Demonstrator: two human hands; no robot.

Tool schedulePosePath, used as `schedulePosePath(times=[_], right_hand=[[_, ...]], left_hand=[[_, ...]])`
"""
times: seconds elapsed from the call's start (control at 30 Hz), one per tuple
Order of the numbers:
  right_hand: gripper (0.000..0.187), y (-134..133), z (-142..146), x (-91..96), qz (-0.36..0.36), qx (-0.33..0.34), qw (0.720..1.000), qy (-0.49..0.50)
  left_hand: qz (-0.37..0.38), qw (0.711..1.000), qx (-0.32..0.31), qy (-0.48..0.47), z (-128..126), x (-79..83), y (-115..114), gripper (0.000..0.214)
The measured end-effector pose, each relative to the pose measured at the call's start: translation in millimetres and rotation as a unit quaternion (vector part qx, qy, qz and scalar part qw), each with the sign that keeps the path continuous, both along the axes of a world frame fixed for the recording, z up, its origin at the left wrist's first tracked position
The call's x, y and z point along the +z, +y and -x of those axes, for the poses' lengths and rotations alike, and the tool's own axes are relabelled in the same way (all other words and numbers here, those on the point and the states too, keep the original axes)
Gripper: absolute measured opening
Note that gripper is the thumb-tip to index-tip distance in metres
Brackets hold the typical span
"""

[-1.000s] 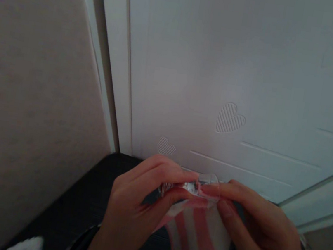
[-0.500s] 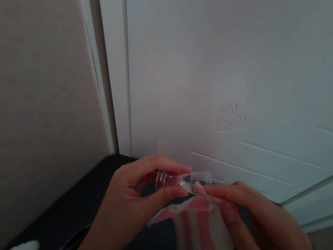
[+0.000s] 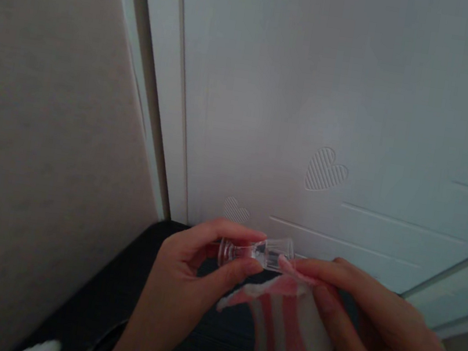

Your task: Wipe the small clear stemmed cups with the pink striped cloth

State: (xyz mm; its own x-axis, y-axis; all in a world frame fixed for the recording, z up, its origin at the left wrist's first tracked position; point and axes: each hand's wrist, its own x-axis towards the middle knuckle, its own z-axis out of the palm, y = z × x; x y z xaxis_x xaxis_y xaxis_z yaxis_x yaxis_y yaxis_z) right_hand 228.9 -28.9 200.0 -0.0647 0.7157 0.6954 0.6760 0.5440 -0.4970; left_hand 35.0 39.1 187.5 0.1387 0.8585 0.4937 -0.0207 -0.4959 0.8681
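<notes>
A small clear plastic clip [image 3: 264, 253] lies sideways between my two hands, low in the middle of the view. My left hand [image 3: 186, 286] pinches its left end between thumb and fingers. My right hand [image 3: 373, 331] is closed on the top edge of a pink and white striped cloth [image 3: 284, 335], with its fingertips at the clip's right end. The cloth hangs down from there. Whether the clip's jaws grip the cloth is hidden by my fingers.
A white door [image 3: 315, 105] with embossed heart shapes stands straight ahead. A beige wall [image 3: 37, 140] fills the left side. A dark surface [image 3: 110, 298] lies below my hands, with something white and fluffy [image 3: 41, 348] at the bottom left edge.
The clip has slid left, out from under my left fingers, so its ridged left end now shows. The cloth's top edge has spread a little.
</notes>
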Motion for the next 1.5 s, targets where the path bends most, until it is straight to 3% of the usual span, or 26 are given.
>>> schedulePosePath(times=[0.13, 0.7, 1.07, 1.5], right_hand=[[0.027, 1.5, -0.4, -1.8, 0.005, 0.007, 1.0, 0.011], [0.029, -0.7, -0.1, -1.1, 0.024, 0.0, 1.0, 0.004], [0.024, -1.5, 4.9, 4.8, 0.029, 0.012, 0.999, 0.025], [0.023, -1.7, 6.4, 6.2, 0.047, 0.021, 0.997, 0.054]], left_hand=[[0.0, 1.0, 0.007, 0.013, 0.1, 0.1, -0.8, 0.014], [0.003, 0.999, -0.034, 0.019, -1.7, -3.9, -2.7, 0.016], [-0.026, 0.999, -0.026, 0.023, -3.9, -3.0, -2.5, 0.022], [-0.028, 0.999, -0.016, 0.036, -1.8, -5.2, 0.4, 0.014]])
